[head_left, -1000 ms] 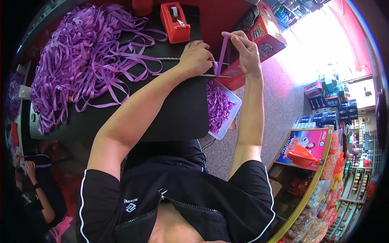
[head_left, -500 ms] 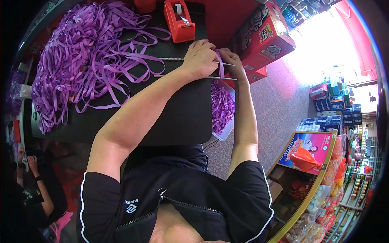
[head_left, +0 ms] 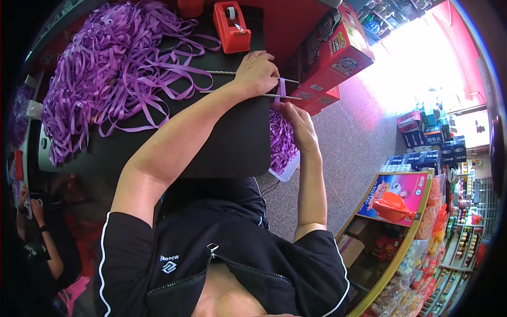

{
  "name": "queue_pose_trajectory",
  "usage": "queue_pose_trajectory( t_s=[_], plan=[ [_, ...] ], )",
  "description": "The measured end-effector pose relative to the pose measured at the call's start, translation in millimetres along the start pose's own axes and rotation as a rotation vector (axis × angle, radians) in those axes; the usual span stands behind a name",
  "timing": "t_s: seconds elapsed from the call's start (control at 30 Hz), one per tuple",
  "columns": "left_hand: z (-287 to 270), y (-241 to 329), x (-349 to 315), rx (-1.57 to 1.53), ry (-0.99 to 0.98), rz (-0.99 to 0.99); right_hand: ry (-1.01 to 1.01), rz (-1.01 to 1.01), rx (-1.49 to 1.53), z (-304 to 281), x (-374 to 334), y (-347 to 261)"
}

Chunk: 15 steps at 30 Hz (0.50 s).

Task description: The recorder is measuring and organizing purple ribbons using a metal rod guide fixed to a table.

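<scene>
- A large, loose heap of flat purple ribbon point(head_left: 90, 68) lies on the black rectangular table point(head_left: 227, 140), well left of both hands.
- The person's black short-sleeved jacket point(head_left: 182, 238) carries small white lettering and a pale emblem.
- The left hand point(head_left: 257, 71) lies over a pair of thin silvery metal rods point(head_left: 288, 98), fingers curled; how firmly it grips, I cannot tell.
- The rods' long axes run left to right, past the table's right edge.
- A narrow purple ribbon strip point(head_left: 281, 87) crosses both rods just right of the left hand.
- The right hand point(head_left: 302, 127), apart from the left, appears pinched on the strip's lower end, below the lower rod, and is nearer that end.
- A red cardboard carton point(head_left: 338, 55) bears printed lettering and a barcode.
- A pink-and-blue poster point(head_left: 391, 187) also bears print.
</scene>
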<state>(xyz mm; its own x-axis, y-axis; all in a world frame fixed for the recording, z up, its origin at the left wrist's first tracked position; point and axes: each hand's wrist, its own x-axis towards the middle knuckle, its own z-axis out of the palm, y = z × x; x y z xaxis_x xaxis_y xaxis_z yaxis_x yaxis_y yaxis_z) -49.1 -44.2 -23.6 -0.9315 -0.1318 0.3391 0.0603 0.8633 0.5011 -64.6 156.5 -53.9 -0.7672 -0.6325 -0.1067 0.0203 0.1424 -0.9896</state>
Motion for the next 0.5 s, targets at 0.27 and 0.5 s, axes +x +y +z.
queue_pose_trajectory(
  t_s=[0.27,0.5],
  plan=[
    [-11.7,4.1,8.3,-0.016,-0.063,0.037,-0.022,0.181,-0.041,-5.2,-4.8,-50.5],
    [-34.1,41.8,-27.4,-0.576,-0.137,-0.358,-0.069,0.348,-0.069,-15.7,0.0,-55.2]
  ],
)
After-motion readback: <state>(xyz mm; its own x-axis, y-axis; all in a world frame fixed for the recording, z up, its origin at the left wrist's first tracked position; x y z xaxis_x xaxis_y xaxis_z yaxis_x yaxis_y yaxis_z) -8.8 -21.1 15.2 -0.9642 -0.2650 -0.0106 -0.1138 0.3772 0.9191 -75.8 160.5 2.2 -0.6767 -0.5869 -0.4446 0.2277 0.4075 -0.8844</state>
